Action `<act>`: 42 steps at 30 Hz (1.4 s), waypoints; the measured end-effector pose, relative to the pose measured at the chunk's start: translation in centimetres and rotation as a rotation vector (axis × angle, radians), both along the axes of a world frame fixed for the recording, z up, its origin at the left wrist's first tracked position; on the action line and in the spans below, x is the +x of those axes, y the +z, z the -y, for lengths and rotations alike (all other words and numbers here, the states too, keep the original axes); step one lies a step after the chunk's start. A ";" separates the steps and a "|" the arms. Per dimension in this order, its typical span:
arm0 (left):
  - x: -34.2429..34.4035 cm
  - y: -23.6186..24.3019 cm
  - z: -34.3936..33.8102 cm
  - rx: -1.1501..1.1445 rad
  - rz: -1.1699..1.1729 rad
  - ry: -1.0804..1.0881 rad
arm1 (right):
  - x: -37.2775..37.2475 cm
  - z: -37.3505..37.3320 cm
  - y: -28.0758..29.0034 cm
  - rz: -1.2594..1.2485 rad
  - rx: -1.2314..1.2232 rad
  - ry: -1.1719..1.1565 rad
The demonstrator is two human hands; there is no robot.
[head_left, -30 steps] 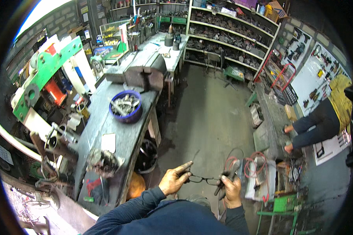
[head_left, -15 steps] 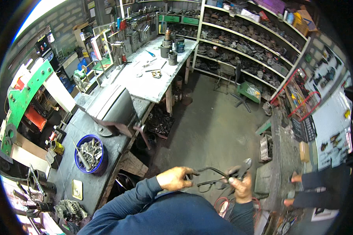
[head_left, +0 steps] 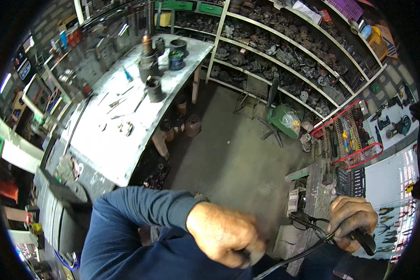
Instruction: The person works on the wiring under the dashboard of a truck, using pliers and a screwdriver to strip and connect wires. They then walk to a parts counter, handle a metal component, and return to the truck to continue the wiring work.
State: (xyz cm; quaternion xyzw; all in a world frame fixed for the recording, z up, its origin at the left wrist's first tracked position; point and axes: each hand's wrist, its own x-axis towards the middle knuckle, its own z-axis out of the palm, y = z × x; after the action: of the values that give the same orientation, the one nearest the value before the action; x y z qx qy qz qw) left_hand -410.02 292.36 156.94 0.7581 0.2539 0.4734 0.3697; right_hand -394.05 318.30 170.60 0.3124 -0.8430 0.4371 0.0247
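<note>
My right hand (head_left: pixel 353 223) is closed on a pair of dark-framed eyeglasses (head_left: pixel 302 220), whose lenses stick out to the left of the fingers. One long temple arm of the glasses runs down and left to the lower edge. A dark, curved, shiny piece (head_left: pixel 366 241) also juts out below the same hand; its kind I cannot make out. My left hand (head_left: pixel 226 234) is in front of my chest, fingers curled down and somewhat blurred. Its fingertips are close to that temple arm, and whatever they hold is hidden.
To the left stands a white-topped workbench (head_left: pixel 98 154) with small tools and dark cylinders (head_left: pixel 155 89). Shelves (head_left: pixel 266 51) full of metal parts line the back. A green chair (head_left: pixel 284 120) stands on the floor. At right are a side bench (head_left: pixel 315 186) and a red-framed rack (head_left: pixel 347 135).
The view has swung and tilted. My right hand has risen to the right with the glasses. My left hand has moved from beside the glasses to in front of my chest, with fingers curled.
</note>
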 end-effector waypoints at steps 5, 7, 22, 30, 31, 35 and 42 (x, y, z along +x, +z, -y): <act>-15.6 3.8 -12.3 -0.014 0.070 0.404 | -10.6 -9.7 3.8 -0.078 0.195 0.036; -19.4 3.3 -16.9 0.120 -0.031 0.481 | -15.3 -12.6 4.3 -0.081 0.312 0.028; -52.5 0.0 -40.0 -0.034 0.095 0.595 | -58.8 -31.3 5.9 -0.196 0.840 0.558; -72.9 -3.0 -39.8 0.017 0.111 0.803 | -85.7 -35.3 -4.9 0.301 0.144 0.952; -75.6 -2.8 -39.3 0.015 0.121 0.807 | -89.1 -35.1 -5.9 0.346 0.090 0.980; -85.1 -2.3 -36.4 -0.080 0.238 0.999 | -100.0 -34.9 -8.0 0.557 -0.149 1.132; -93.6 -4.0 -32.6 -0.339 0.208 1.915 | -123.3 -33.7 -16.2 0.716 -0.458 1.095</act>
State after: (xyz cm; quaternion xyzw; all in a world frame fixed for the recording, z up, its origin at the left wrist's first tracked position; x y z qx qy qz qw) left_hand -503.66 324.93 152.96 0.1223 0.7928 0.5952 -0.0467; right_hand -517.30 352.02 154.41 0.5162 -0.4069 0.6298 -0.4139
